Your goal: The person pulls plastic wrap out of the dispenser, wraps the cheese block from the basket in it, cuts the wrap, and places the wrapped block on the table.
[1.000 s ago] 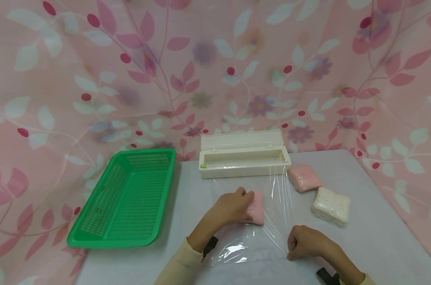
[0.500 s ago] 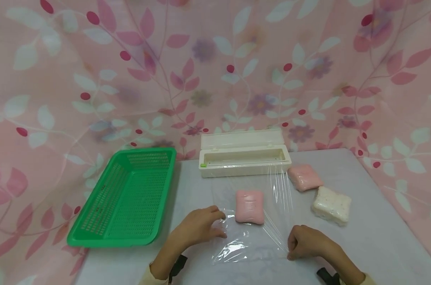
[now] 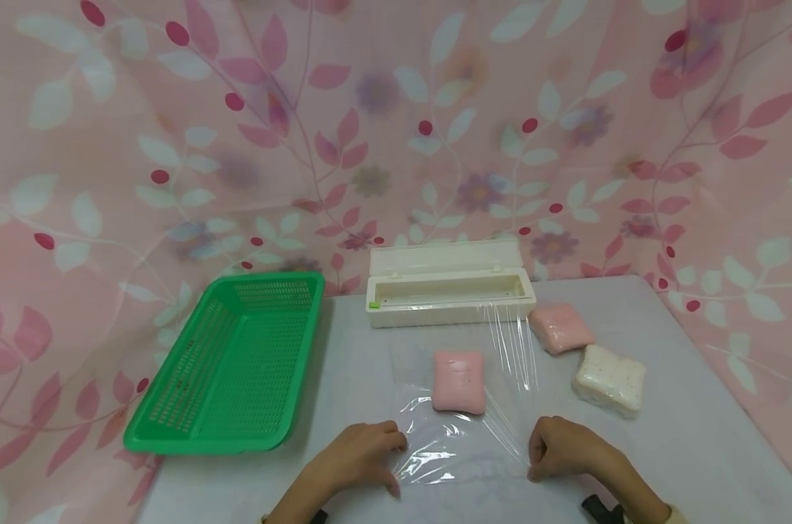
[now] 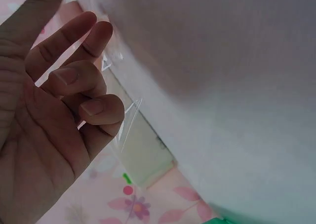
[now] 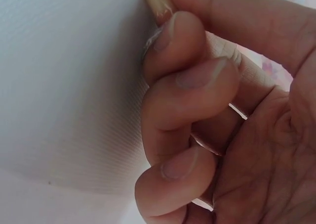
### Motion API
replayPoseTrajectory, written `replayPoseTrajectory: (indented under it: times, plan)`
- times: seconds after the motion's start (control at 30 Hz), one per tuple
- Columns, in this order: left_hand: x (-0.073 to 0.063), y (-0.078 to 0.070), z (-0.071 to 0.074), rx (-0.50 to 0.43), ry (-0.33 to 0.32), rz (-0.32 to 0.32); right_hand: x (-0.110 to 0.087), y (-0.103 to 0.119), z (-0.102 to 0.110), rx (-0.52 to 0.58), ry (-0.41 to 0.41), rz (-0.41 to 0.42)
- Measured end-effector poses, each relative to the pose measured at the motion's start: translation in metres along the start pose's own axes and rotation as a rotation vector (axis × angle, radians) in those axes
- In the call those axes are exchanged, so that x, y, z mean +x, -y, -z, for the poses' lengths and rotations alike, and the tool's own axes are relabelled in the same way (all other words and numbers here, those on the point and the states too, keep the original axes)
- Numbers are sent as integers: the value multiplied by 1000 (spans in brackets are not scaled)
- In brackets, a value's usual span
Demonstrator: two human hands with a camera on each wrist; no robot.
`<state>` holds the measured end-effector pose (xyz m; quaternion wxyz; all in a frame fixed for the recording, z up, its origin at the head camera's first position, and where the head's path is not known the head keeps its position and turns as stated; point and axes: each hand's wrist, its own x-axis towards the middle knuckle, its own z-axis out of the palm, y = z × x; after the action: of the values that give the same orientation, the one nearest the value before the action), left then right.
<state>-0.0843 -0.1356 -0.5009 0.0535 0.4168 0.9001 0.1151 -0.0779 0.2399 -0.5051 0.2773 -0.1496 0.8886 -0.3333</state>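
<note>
A pink soap bar [image 3: 458, 383] lies on a sheet of clear cling film [image 3: 435, 451], which runs out from a white cling film dispenser [image 3: 451, 314] with its lid raised. My left hand [image 3: 359, 458] is at the film's near left corner, thumb and index finger apart; the left wrist view shows its other fingers loosely bent and nothing gripped. At the near right corner, my right hand [image 3: 563, 447] pinches the film's edge between thumb and index finger, its other fingers curled in the right wrist view.
A green plastic basket [image 3: 290, 407] stands on the left of the white-covered table [image 3: 684, 378]. To the right lie a film-wrapped pink bar [image 3: 560, 327] and a film-wrapped white bar [image 3: 610, 378]. A floral curtain [image 3: 396, 145] hangs behind.
My left hand has let go of the pink soap bar, leaving it on the film, and moved left and nearer to the film's near left corner. The right hand stays put.
</note>
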Motion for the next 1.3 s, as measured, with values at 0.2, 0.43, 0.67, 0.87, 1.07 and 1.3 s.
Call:
replayPoseTrajectory:
  times: [0.2, 0.43, 0.67, 0.87, 1.07, 1.3]
  plan:
    - [-2, -4, -11, 15, 39, 31, -1, -1, -1, 4, -6, 10]
    - [-6, -16, -12, 28, 93, 27, -3, -1, 1, -1, -15, 18]
    - [-8, -19, -14, 34, 11, -31, -3, -1, 1, -11, -27, 8]
    - [-11, -19, -12, 44, 0, 11, -6, -2, 0, -3, -23, 18]
    - [-14, -17, -9, 26, -7, 42, -10, -3, 2, -48, -36, 76]
    - [-14, -13, 0, 23, -48, 85, -15, -4, 12, 5, -55, 199]
